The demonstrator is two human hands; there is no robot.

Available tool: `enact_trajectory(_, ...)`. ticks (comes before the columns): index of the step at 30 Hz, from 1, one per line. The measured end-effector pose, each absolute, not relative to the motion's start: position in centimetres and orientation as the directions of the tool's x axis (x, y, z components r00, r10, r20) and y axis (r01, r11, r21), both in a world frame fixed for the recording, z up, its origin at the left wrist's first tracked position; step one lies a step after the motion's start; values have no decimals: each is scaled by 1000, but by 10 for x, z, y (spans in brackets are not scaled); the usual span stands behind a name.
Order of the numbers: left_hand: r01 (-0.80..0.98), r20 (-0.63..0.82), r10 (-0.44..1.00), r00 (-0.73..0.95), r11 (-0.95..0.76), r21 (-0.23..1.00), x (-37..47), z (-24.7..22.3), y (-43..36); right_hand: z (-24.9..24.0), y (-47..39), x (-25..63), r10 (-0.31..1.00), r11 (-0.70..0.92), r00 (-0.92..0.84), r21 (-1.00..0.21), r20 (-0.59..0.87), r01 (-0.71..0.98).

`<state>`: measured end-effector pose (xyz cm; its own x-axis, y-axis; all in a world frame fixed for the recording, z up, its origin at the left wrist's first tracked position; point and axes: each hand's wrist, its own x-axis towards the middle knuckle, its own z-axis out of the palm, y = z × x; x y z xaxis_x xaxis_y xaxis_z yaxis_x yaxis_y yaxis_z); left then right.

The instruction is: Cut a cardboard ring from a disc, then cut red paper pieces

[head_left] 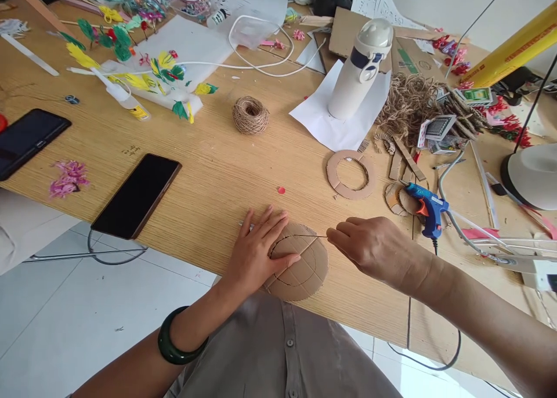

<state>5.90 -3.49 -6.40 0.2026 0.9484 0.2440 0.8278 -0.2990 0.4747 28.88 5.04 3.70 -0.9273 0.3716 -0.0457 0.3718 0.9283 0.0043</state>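
Head view: at far left I have a dark phone (pixel 33 143), whose small lettering I can't read, and next to it a pink paper cluster (pixel 68 178). A larger phone (pixel 137 196) lies slanted, one corner at the table's (pixel 200 172) front edge, below handwritten marks too faint for me to make out. Right of it is bare wood, reaching up to the twine ball (pixel 251 115), so there's open room on that side.

The left hand (pixel 259 247) grasps nothing; its fingers are spread, pressing down on the cardboard disc (pixel 307 270). The disc lies flat beside the table's front edge, drawn face up. Being round, it gives me no long axis (the pencilled lines help, one slanting from lower left to upper right inside a drawn circle). A thin dark strand (pixel 314 235) runs nearly level from the disc's upper part to the right hand (pixel 369 247), which is clenched with its end pinched.

Above that hand sits a cardboard ring (pixel 335 174), with the white bottle (pixel 357 76) beyond. The blue glue gun (pixel 429 209) is near the right forearm, leaving less room there. The yellow tube (pixel 513 47) at upper right bears red print, unreadable from here.
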Motion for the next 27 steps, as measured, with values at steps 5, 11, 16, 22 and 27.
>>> enact_trajectory(5, 821, 254, 946, 201, -305, 483, 59, -63, -35, 38, 49, 287, 374, 927, -927, 15, -27, 374)
enact_trajectory(11, 821, 247, 946, 210, -308, 481, 58, -64, -35, 41, 47, 284, 365, 931, -929, 35, -58, 364)
enact_trajectory(16, 824, 249, 945, 213, -310, 474, 58, -63, -35, 48, 44, 275, 344, 939, -919, 60, -191, 339)
enact_trajectory(22, 810, 291, 932, 214, -336, 480, 59, -63, -34, 61, 69, 254, 273, 953, -848, 3, -455, 304)
enact_trajectory(27, 800, 293, 935, 201, -330, 502, 59, -64, -34, 64, 90, 249, 219, 964, -827, -14, -518, 264)
